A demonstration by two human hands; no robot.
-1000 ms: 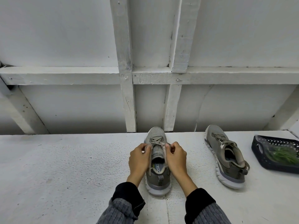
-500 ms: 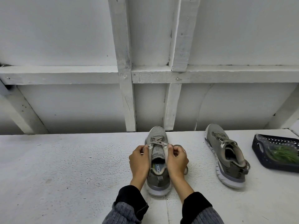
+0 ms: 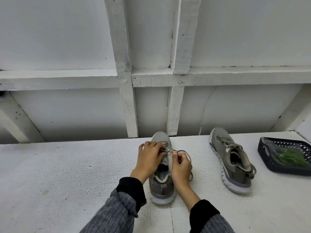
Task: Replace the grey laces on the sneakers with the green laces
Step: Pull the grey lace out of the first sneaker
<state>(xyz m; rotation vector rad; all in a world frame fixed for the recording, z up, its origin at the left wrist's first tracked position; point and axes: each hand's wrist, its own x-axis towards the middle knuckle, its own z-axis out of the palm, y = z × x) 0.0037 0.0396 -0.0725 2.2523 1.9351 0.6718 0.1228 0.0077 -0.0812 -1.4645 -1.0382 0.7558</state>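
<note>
The fingers of the left hand [image 3: 150,156] are curled in over the eyelet rows of the near sneaker [image 3: 161,175] and pinch its grey lace [image 3: 168,150] at the top of the lacing. The fingers of the right hand [image 3: 180,167] are curled tight as well, thumb and forefinger nipping the same lace just beside the left fingertips, with the sneaker's pale tongue standing between the two hands. A loop of lace shows past the right knuckles.

This sneaker stands upright on the white table [image 3: 67,174], heel toward the person, toe toward the white panelled wall [image 3: 151,98]. The second sneaker [image 3: 230,158] sits well apart to the right, grey lace in place. Farther right, a dark perforated basket [image 3: 269,165] holds green laces [image 3: 289,156] inside a clear bag.

Both forearms reach in from below in grey ribbed sleeves [image 3: 116,214] with black cuffs, wrists flanking the shoe's collar.
</note>
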